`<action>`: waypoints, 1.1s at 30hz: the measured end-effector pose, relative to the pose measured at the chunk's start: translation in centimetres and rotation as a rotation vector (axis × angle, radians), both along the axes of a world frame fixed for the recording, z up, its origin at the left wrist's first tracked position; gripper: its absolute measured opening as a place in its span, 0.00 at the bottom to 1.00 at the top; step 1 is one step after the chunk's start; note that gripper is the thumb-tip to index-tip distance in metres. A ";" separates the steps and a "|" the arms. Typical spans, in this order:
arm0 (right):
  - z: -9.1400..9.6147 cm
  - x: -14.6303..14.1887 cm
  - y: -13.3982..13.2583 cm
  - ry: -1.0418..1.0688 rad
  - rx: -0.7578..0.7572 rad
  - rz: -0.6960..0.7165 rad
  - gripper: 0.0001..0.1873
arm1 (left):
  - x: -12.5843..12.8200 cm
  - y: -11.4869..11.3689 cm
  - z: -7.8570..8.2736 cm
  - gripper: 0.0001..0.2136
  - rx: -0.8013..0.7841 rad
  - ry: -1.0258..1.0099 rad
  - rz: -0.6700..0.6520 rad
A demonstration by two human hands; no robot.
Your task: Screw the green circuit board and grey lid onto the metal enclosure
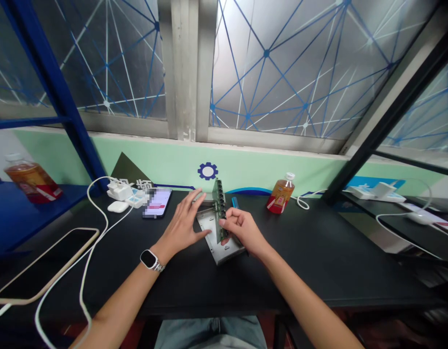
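Note:
Between my hands a green circuit board [219, 208] with a row of dark connectors stands on edge. My right hand [244, 230] pinches its lower right side between thumb and fingers. Beneath the board lies a shallow metal case [224, 253], its inside facing up. Just left of the board, my left hand [185, 223] hovers with fingers apart, near the case's left edge and holding nothing. Behind the case is a pale flat piece [206, 198], partly hidden by my left fingers and the board. A blue object [234, 202] lies behind my right hand.
A drink bottle [281, 194] stands at the back right. To the left are a lit phone [157, 202], a white power strip [136, 198], a white earbud-like case [118, 207], a larger dark-screened phone [47, 266] and a looping white cable [86, 264]. Another bottle [33, 179] stands far left.

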State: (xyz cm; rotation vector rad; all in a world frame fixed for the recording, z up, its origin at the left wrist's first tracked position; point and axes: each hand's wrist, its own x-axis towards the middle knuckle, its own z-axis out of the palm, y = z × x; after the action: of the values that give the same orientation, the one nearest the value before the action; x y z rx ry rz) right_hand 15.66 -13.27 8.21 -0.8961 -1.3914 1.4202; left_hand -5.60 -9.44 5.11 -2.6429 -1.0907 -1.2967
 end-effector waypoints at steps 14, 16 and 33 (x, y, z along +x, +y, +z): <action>0.1 -0.7 -0.3 0.134 0.008 0.141 0.20 | 0.6 -1.2 0.7 0.43 0.028 -0.050 -0.200; 0.0 -0.5 0.1 0.129 0.046 0.073 0.20 | 0.6 -1.1 0.4 0.43 -0.094 -0.197 -0.203; -3.8 -1.1 0.9 -0.223 0.215 0.001 0.17 | 2.4 -0.5 -0.9 0.29 -0.745 -0.773 -0.334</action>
State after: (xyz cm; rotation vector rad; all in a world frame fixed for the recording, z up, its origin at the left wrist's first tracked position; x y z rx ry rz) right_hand 14.52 -12.38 4.37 -0.9337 -1.6757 1.1705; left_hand -3.23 -9.94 4.20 -2.9417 -1.4658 -2.5566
